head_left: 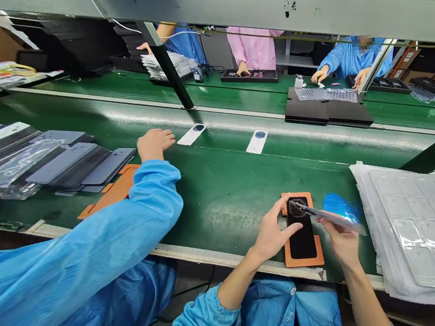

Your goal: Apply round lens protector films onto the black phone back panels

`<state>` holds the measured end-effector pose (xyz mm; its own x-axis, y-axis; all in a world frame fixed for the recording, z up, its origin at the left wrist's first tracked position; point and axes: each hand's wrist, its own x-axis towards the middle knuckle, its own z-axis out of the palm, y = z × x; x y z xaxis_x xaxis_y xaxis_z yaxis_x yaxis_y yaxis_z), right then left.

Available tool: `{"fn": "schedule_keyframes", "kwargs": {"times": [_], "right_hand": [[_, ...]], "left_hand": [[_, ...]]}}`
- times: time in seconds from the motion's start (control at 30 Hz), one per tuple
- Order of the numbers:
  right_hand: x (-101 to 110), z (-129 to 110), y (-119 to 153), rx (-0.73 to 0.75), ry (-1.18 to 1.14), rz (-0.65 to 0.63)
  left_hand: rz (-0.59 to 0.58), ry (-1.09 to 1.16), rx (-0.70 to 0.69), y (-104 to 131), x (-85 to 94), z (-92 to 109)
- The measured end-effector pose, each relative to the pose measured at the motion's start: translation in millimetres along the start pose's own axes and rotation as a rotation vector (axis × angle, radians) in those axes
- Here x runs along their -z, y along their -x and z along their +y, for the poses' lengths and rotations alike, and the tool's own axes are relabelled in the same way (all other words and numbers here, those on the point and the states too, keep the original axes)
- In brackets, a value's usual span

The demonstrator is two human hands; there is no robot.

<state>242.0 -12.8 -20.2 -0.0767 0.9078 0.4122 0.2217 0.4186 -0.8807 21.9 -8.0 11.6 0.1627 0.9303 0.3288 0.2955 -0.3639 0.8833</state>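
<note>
In front of me lies an orange fixture with a black phone-shaped panel set in it, a round camera area at its top. My left hand rests at the fixture's left side, thumb and fingers apart, fingertips by the upper left corner. Tilted above the fixture's right side is a thin grey phone back cover, seen nearly edge-on and partly blurred. My right hand grips it by the lower edge. A crumpled blue film lies just behind that hand.
Clear blister trays on white sheets stand at right. Two white phone-shaped cards lie on the green bench. A co-worker's hand reaches in at left, near stacked grey panels and another orange fixture. A metal frame crosses ahead.
</note>
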Motion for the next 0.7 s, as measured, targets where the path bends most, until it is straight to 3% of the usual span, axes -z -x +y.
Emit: {"fn": "schedule_keyframes", "kwargs": {"times": [0.07,0.13,0.33,0.47,0.57,0.7], "right_hand": [[-1.9,-2.8,6.6,-0.128,-0.222,0.092],[-1.0,-3.6,10.5,-0.196,-0.333,0.047],[1.0,-1.0,10.7,-0.2,-0.34,-0.077],[-9.0,-7.4,7.0,-0.172,-0.307,-0.053],[-22.1,-15.2,5.8,-0.107,-0.385,0.01],[-41.4,-23.4,-1.8,-0.22,-0.465,0.262]], "left_hand": [[0.054,0.181,0.008,1.3,-6.2,14.6],[0.077,0.233,-0.064,2.8,-9.1,28.8],[0.102,0.027,-0.4,4.9,-8.2,44.5],[0.193,0.019,-0.476,5.9,-13.1,41.7],[0.215,0.105,-0.38,9.4,-19.6,37.7],[0.256,0.21,-0.03,8.9,-28.8,27.3]]}}
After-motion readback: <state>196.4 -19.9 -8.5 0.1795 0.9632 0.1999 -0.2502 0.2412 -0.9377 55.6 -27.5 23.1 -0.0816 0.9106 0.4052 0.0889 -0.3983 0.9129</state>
